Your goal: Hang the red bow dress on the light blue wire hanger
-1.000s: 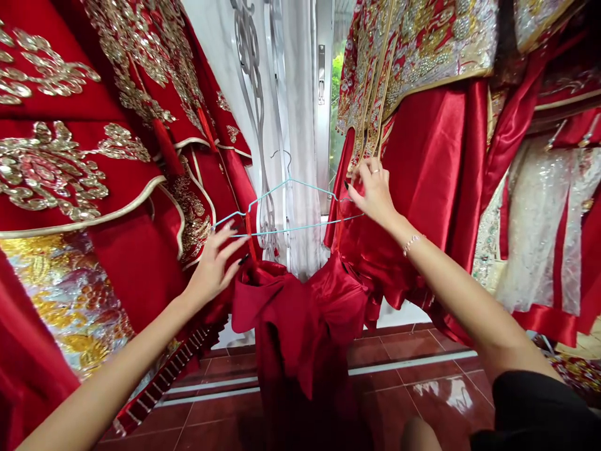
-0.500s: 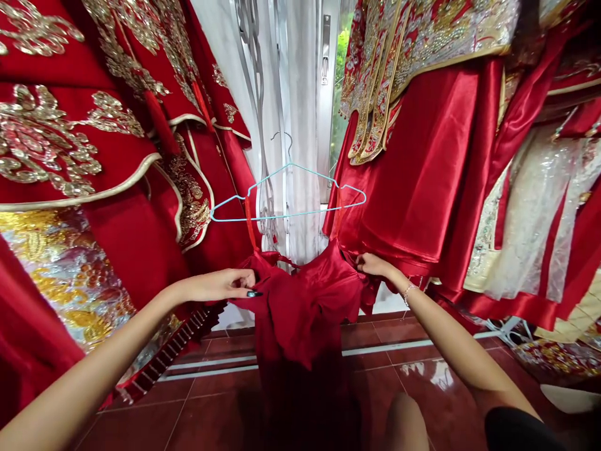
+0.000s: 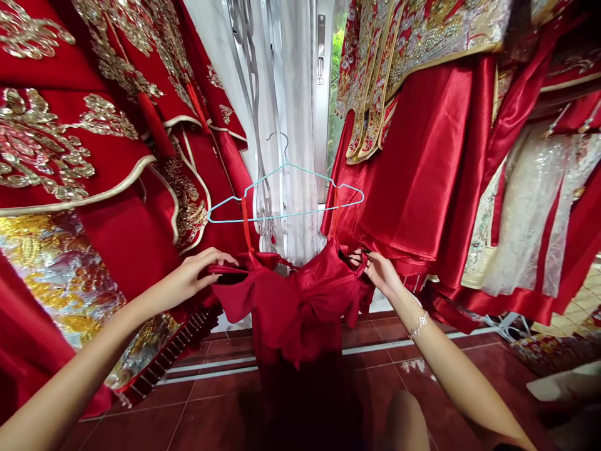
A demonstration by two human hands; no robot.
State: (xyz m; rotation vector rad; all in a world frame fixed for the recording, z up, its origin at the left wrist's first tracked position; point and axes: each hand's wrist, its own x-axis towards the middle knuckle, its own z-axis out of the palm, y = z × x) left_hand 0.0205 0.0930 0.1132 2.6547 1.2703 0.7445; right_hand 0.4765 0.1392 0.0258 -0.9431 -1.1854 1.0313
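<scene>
A red satin dress [image 3: 293,319] hangs upright by thin straps from a pale blue wire hanger [image 3: 286,215], its long axis running straight down toward the glossy red tile floor [image 3: 211,419]. Embroidered red gowns [image 3: 413,156] hang to either side, with a white curtain [image 3: 300,125] behind. The left hand [image 3: 188,279] and right hand [image 3: 382,274] hold opposite sides of the dress's top edge, the fingers [image 3: 220,257] of each closed on the satin.
</scene>
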